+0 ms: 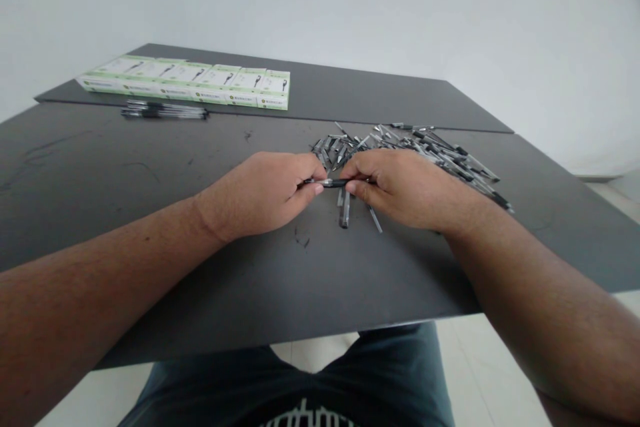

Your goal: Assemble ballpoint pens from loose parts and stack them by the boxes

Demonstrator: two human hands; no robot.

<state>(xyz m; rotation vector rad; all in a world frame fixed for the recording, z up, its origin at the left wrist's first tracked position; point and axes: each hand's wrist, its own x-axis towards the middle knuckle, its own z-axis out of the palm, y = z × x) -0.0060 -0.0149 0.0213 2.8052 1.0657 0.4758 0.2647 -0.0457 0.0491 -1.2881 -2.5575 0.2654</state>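
Observation:
A pen (336, 183) with a clear and black barrel lies level between my two hands, above the dark table. My left hand (270, 190) pinches its left end between thumb and fingers. On the other end, my right hand (395, 183) has closed its thumb and fingertips around the black part. Behind and below my hands is a loose heap of pen parts (345, 147), some of it hidden by my right hand. A clear pen cap or barrel piece (345, 213) and a thin tube (375, 220) stick out toward me.
Several pens (450, 160) lie piled to the right, beyond my right wrist. At the back left stands a row of white and green boxes (200, 83), with a bundle of pens (165, 111) in front. The table (280, 300) has its near edge by my lap.

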